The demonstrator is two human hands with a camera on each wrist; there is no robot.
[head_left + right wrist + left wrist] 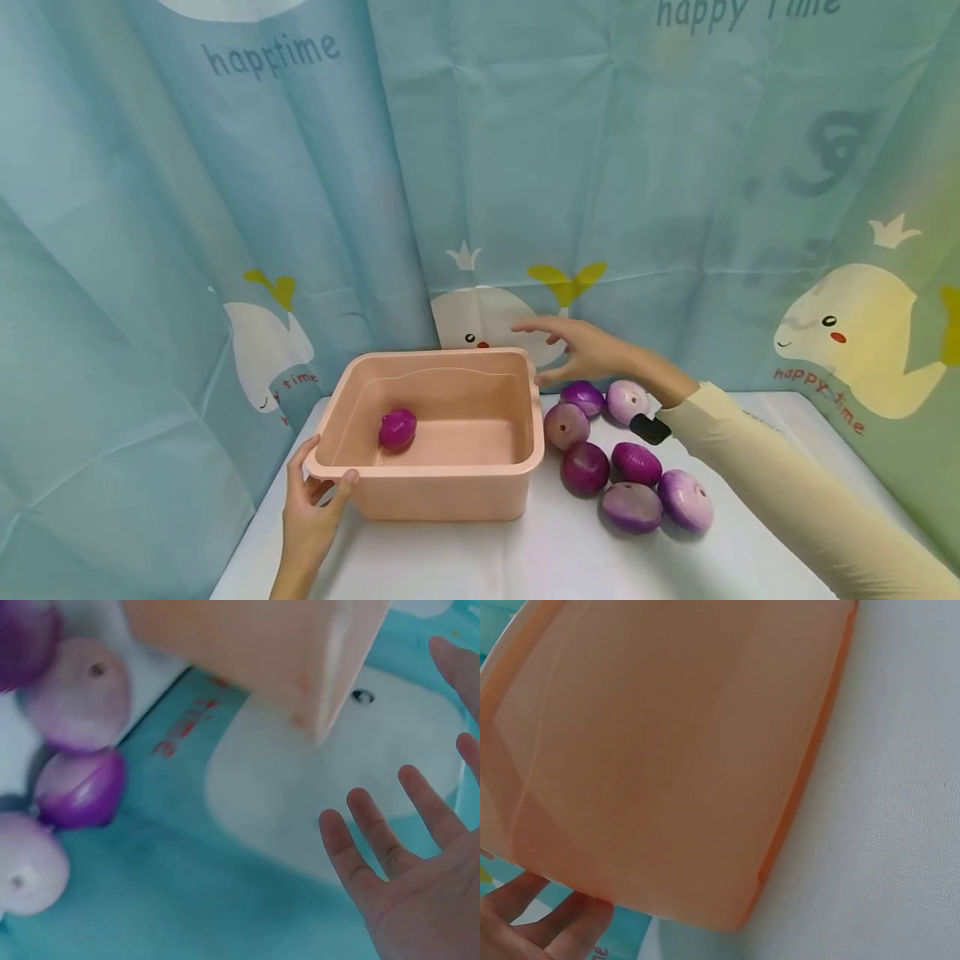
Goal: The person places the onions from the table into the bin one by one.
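Observation:
A pink plastic bin (442, 497) stands on the table, with one purple onion (397, 429) lying inside toward its left. At the bin's near left corner, my left hand (313, 508) holds the rim, thumb at the front and fingers along the left side. The left wrist view shows fingers (581, 924) against the bin's edge. My right hand (588, 350) hovers by the bin's back right corner, fingers spread and holding nothing. Right of the bin lie several purple onions, among them a dark one (585, 469) and a pale one (686, 500).
A white table (450, 562) carries everything. Behind it and along the sides hangs a blue curtain (525, 192) with whale prints, close to the bin's back. A black band (649, 428) sits at the right wrist, below a cream sleeve (795, 492).

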